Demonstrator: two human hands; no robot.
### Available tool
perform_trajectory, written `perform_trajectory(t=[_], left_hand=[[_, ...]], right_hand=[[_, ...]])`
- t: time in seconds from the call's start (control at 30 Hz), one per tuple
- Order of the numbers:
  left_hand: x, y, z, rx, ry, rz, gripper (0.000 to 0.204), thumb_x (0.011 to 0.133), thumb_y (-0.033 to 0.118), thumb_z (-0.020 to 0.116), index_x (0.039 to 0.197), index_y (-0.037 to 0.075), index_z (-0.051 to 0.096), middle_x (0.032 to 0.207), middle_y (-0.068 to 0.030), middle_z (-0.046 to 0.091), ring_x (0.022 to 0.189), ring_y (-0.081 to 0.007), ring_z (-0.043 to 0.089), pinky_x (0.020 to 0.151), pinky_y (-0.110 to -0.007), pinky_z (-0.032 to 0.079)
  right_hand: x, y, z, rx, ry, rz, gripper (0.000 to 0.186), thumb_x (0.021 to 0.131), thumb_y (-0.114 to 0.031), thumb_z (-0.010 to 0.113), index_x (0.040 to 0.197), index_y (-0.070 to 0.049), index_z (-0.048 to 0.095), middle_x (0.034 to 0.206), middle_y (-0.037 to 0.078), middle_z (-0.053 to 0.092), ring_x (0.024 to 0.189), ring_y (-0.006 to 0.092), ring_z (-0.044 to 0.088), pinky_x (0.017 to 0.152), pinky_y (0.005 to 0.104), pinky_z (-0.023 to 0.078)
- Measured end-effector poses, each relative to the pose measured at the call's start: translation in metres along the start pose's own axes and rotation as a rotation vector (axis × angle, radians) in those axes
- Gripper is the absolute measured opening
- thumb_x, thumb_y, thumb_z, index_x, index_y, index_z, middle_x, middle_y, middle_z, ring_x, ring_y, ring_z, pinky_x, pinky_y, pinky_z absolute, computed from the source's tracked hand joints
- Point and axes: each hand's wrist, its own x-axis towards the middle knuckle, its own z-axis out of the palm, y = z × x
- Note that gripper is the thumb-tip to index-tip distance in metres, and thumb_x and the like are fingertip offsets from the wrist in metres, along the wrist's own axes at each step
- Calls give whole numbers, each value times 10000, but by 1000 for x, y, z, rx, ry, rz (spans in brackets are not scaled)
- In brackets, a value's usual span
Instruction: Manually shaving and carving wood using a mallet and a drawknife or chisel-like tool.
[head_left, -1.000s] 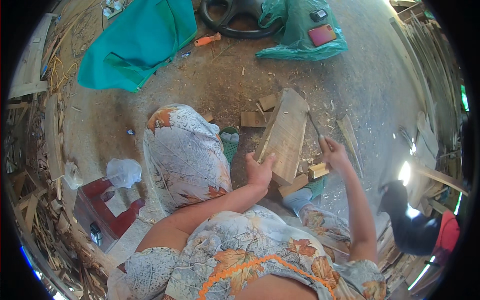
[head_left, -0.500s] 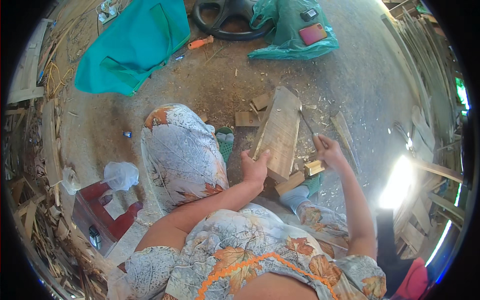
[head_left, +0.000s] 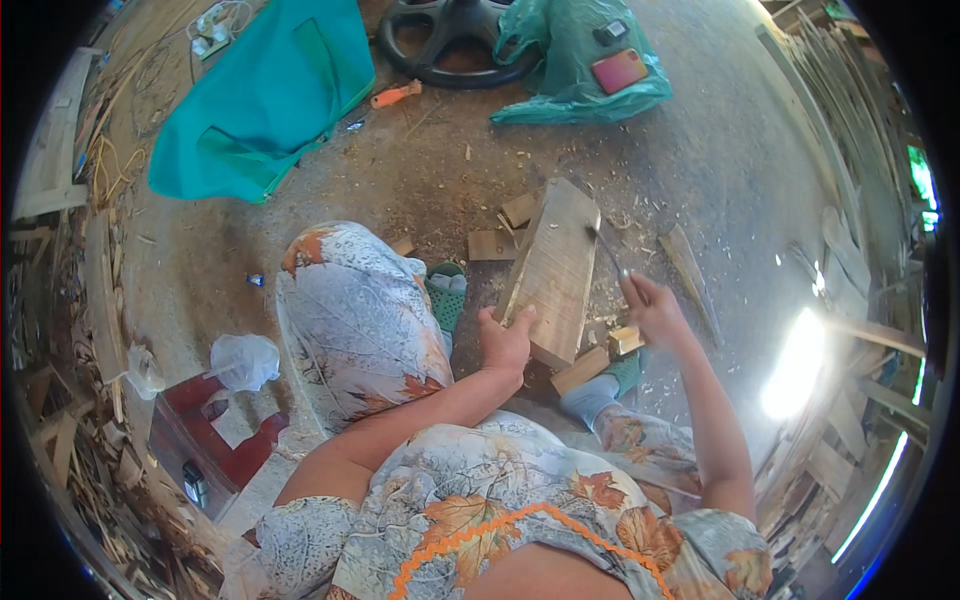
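A thick wooden block stands tilted in front of me, its long flat face turned up. My left hand is closed on its lower left edge, thumb on the face. My right hand grips a slim metal tool with a thin shaft; its exact kind is too small to tell. The tool's tip meets the block's upper right edge. Smaller wood pieces lie around the block: one piece to its left, another below, and a short, brightly lit offcut close to my right hand.
Shavings litter the floor, with a wood wedge at right. Farther off lie a teal bag, an orange-handled tool, a steering wheel and a green plastic bag bearing a phone. A red stool stands left; scrap wood lines both sides.
The tool's tip has shifted slightly down along the block's right edge with my right hand. My left hand keeps its grip. The whole view has shifted a little.
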Motion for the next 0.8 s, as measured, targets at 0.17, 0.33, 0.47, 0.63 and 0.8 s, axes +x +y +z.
perform_trajectory(t=[0.17,0.33,0.47,0.63,0.8], left_hand=[[-6,11,-8,16,-55,-20,534,822,237,660,1188,72,308,1106,-140,506,879,-233,608,631,-399,560],[-8,15,-5,16,-39,-49,524,829,244,649,1189,76,307,1097,-141,514,874,-247,609,625,-413,561],[-5,13,-6,25,-72,-41,518,833,248,643,1185,77,303,1100,-142,510,874,-255,608,626,-422,561],[-2,11,-1,24,-68,-44,521,843,255,629,1185,73,281,1115,-155,495,876,-266,613,626,-426,565],[-3,13,-9,-7,-34,-53,541,832,242,645,1195,68,282,1124,-154,488,894,-259,602,609,-407,564]], right_hand=[[-106,-25,10,-59,-121,215,739,641,-18,626,1349,-27,415,1083,181,618,1010,245,598,874,295,435],[-143,-14,16,9,-28,51,664,665,-73,655,1299,-47,456,1003,189,622,973,244,607,853,304,442],[-99,-35,5,30,-72,144,350,739,-107,637,1061,-5,545,705,111,594,673,194,605,622,315,475],[-66,-30,-8,169,-80,165,207,769,-103,612,945,-17,544,605,44,488,466,129,474,407,315,371],[-97,-11,-4,88,-141,91,454,719,-65,622,1157,-41,504,672,56,535,485,129,510,423,295,407]])
